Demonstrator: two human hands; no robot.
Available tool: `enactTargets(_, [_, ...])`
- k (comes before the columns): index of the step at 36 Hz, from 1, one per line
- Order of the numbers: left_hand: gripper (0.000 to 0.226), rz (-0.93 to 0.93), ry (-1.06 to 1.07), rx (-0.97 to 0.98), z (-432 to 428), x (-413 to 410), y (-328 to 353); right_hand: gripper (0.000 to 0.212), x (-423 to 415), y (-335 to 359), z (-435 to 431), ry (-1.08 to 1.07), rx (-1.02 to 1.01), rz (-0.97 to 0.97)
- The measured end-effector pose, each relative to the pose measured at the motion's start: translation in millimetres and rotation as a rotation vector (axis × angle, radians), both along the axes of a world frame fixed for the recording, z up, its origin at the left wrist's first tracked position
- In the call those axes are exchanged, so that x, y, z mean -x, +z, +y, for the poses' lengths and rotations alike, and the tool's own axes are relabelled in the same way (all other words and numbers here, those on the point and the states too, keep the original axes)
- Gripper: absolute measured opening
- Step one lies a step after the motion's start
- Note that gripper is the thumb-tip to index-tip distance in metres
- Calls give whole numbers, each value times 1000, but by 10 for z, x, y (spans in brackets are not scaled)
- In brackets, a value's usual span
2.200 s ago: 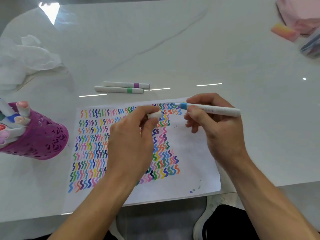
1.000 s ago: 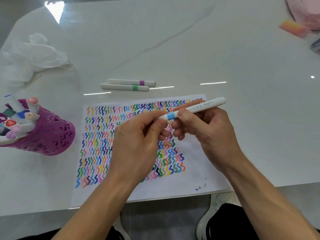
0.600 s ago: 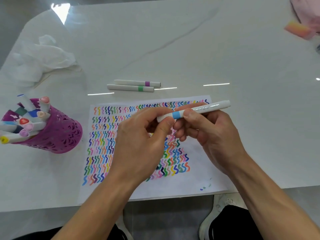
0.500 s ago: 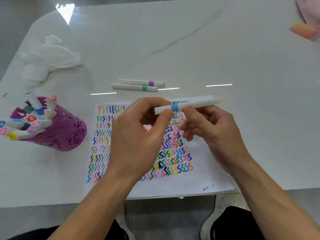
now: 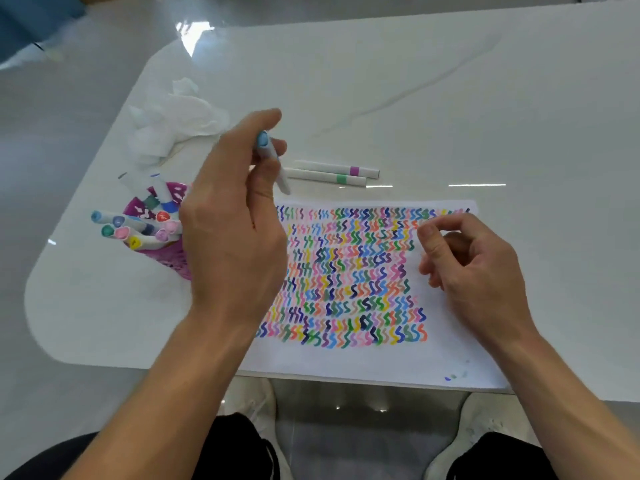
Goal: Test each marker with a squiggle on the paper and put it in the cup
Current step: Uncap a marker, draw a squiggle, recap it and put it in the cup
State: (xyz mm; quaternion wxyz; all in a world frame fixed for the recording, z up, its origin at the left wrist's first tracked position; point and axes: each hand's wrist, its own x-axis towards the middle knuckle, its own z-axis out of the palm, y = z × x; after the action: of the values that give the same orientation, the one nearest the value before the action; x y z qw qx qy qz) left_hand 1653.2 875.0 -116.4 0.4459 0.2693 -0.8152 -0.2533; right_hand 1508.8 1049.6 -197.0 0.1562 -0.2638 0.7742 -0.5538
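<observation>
My left hand (image 5: pixel 232 233) grips a capped white marker with a blue end (image 5: pixel 272 159), held above the table just right of the purple cup (image 5: pixel 173 254). That cup holds several markers and is partly hidden by the hand. The paper (image 5: pixel 363 355) lies in front of me, covered with rows of coloured squiggles. My right hand (image 5: pixel 474 271) hovers over the paper's right part with fingers loosely curled and nothing in them. Two white markers lie beyond the paper, one with a purple band (image 5: pixel 337 168) and one with a green band (image 5: pixel 325 177).
A crumpled white tissue (image 5: pixel 173 123) lies at the back left of the white table (image 5: pixel 485 98). The table's near edge runs under the paper, and my knees and shoes show below it.
The cap went back on the blue marker. My right hand let go of it, and my left hand carried it left toward the cup. The view shifted left.
</observation>
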Motion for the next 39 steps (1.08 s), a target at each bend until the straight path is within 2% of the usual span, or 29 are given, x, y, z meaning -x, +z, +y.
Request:
enactTargets(7, [36, 21, 89, 190, -140, -213, 90, 25, -48, -17, -4, 21, -14, 56])
enactTargets(15, [37, 30, 222, 112, -305, -408, 96, 23, -60, -10, -1, 13, -7, 72])
enactTargets(21, [44, -111, 252, 77, -356, -429, 41, 14, -47, -24, -21, 16, -24, 86])
enactTargets(28, [37, -285, 312, 57, -339, -417, -13, 30, -77, -10, -62, 21, -54, 88])
enactTargets(36, [33, -517, 388, 44, -288, -393, -30, 33, -74, -23, -65, 20, -46, 75])
enactTargets(39, [33, -552, 387, 58, -278, -383, -46, 32, -70, -25, -62, 24, -47, 77])
